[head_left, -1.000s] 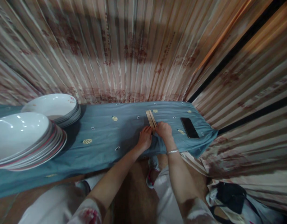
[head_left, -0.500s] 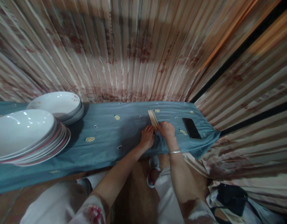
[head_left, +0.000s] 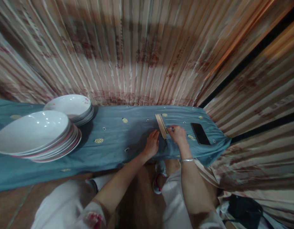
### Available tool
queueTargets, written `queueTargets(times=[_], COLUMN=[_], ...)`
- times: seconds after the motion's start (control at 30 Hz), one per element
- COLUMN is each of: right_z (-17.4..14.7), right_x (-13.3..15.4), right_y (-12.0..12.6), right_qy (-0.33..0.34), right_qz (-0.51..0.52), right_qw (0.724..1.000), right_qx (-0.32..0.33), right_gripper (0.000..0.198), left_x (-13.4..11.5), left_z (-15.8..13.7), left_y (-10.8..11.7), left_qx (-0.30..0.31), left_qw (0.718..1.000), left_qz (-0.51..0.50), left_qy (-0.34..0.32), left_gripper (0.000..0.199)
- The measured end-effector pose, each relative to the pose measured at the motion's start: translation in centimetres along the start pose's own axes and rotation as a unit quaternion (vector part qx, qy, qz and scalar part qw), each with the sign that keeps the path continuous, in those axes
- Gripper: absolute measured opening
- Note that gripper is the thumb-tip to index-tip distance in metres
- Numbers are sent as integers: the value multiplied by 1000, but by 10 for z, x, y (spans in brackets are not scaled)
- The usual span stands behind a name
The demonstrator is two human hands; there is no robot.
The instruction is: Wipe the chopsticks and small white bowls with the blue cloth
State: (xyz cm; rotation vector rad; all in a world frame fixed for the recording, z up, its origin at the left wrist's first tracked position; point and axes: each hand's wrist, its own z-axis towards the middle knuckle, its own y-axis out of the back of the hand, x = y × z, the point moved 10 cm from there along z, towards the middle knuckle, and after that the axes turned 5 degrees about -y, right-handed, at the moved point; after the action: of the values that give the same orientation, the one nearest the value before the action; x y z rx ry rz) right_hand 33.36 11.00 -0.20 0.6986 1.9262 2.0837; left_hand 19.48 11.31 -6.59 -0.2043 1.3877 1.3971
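A neat row of thin, pale wooden sticks that look like chopsticks (head_left: 161, 125) lies on the blue cloth, pointing away from me. Just left of their near end, my left hand (head_left: 152, 143) rests on the cloth with fingers stretched out and nothing visible in it. On the other side, my right hand (head_left: 178, 135), with a silver bangle at the wrist, has its fingers curled in a pinch close to the sticks. A small bluish spot shows at those fingertips, too small to name.
A black phone (head_left: 200, 134) lies right of my right hand. At the left stand two stacks of white dishes, a nearer stack (head_left: 32, 133) and a farther stack (head_left: 69, 106). The patterned blue cloth (head_left: 115, 136) covers the table. Pleated curtains (head_left: 147, 57) hang behind and to the right.
My hands have moved apart from the near end of the sticks, leaving more of their length visible. The whole view has shifted slightly, so the dishes and phone appear farther right.
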Motion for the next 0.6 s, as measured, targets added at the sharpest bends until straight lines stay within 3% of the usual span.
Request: queueTargets(times=[0.17, 0.37, 0.5, 0.6], right_z=[-20, -44, -55, -66], right_x=[35, 85, 114, 128], right_y=[-7, -33, -64, -90], right_qy=[63, 110, 95, 42], right_qz=[96, 252, 406, 532], right_qw=[993, 961, 904, 827], right_qx=[8, 33, 97, 179], right_gripper=[33, 43, 41, 47], left_x=[10, 26, 32, 32], left_z=[-52, -123, -158, -181], left_y=[35, 114, 156, 186], left_qx=[-43, -139, -192, -241], left_qw=[998, 982, 967, 952], left_qz=[-48, -82, -92, -100], left_qy=[21, 100, 141, 158], left_gripper=[57, 57, 56, 54])
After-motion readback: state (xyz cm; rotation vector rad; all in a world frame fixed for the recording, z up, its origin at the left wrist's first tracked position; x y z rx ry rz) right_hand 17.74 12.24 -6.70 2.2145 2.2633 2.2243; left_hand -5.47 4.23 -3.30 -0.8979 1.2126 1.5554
